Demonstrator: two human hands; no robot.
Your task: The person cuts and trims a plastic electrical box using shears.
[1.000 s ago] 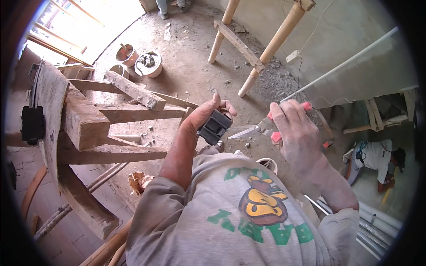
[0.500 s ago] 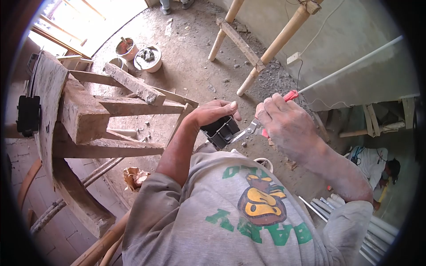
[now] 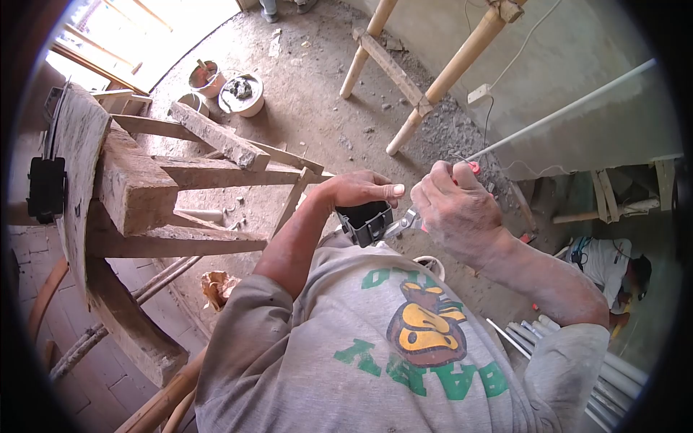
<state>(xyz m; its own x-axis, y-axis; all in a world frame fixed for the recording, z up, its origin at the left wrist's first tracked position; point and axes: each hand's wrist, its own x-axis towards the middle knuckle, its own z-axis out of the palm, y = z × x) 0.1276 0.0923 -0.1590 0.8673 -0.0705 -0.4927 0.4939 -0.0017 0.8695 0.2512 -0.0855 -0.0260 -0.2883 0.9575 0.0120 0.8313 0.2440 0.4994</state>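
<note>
A small black box (image 3: 367,222) with an open top sits in my left hand (image 3: 363,189), whose thumb lies along its upper edge. My right hand (image 3: 460,207) is closed round the red handles of scissors (image 3: 401,223). The metal blades reach left to the side of the box, and their tips are hidden by it. Both hands are close together in front of the grey shirt.
A rough wooden frame (image 3: 209,177) stands at the left, with buckets (image 3: 241,97) behind it. Bamboo poles (image 3: 453,65) rise at the upper right. Pipes (image 3: 606,375) lie at the lower right. A co-worker (image 3: 610,267) crouches at the right; another person's legs show at the top.
The scissors have come left, and their blades now meet the box. My left hand has turned the box, so its open side faces up more. The right hand has closed further round the handles.
</note>
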